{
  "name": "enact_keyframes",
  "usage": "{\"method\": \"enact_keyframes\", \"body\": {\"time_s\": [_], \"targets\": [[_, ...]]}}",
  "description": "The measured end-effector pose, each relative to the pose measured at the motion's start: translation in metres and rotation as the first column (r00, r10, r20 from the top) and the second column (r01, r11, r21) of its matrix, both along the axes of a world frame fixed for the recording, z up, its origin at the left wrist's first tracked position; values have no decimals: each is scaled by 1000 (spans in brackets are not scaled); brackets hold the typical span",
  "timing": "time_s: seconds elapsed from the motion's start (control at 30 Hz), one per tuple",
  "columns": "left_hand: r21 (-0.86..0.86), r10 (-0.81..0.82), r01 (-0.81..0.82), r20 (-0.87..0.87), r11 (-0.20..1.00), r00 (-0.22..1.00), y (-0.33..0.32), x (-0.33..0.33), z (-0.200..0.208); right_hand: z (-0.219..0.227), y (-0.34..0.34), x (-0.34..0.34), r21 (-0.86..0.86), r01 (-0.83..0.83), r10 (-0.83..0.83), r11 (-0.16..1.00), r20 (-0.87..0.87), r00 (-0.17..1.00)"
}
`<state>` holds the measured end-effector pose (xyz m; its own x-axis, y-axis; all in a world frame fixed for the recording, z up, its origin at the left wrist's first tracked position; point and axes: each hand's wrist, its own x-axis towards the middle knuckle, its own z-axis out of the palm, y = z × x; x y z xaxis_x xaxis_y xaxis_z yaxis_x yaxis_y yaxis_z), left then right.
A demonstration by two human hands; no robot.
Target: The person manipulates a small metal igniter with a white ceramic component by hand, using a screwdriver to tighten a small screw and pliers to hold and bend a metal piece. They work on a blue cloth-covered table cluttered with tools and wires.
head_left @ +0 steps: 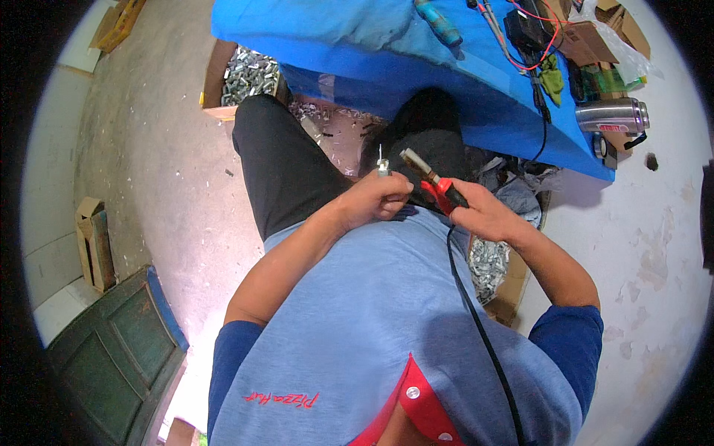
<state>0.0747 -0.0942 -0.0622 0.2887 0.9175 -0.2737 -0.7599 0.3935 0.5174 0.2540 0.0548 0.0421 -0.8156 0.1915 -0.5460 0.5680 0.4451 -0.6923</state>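
My left hand [378,196] is closed, fingers curled, around a small silvery part with a thin pin [383,166] pointing up out of it; its exact kind is too small to tell. In my right hand [483,211] is a pair of pliers [422,166] with red and black handles. The pliers' metal jaws point up and left, a short gap from the small part. Both hands are in front of my waist, above my lap.
A table with a blue cover [320,33] stands ahead, bearing a teal cylindrical tool [439,24], wires [513,56] and a steel flask [612,117]. A carton of small metal pieces [217,74] sits left of my knee. Another heap of metal pieces [489,271] lies at my right.
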Motion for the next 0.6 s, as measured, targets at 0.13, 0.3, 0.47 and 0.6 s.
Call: {"method": "enact_keyframes", "body": {"time_s": [0.13, 0.3, 0.47, 0.6], "targets": [[-11, -24, 25, 82, 1000, 996, 0, 1, -12, 0, -14, 3, 461, -68, 183, 885, -208, 961], [-29, -26, 26, 22, 999, 999, 0, -1, 2, -2, -6, -7, 791, -98, 396, 604, -191, 898], [-72, 0, 3, 39, 997, 999, -2, 2, 3, -4, 2, -17, 856, -107, 479, 506, -175, 860], [-119, 42, -36, 47, 992, 998, -1, 4, 13, -5, 6, -20, 886, -100, 521, 452, -172, 836]]}}
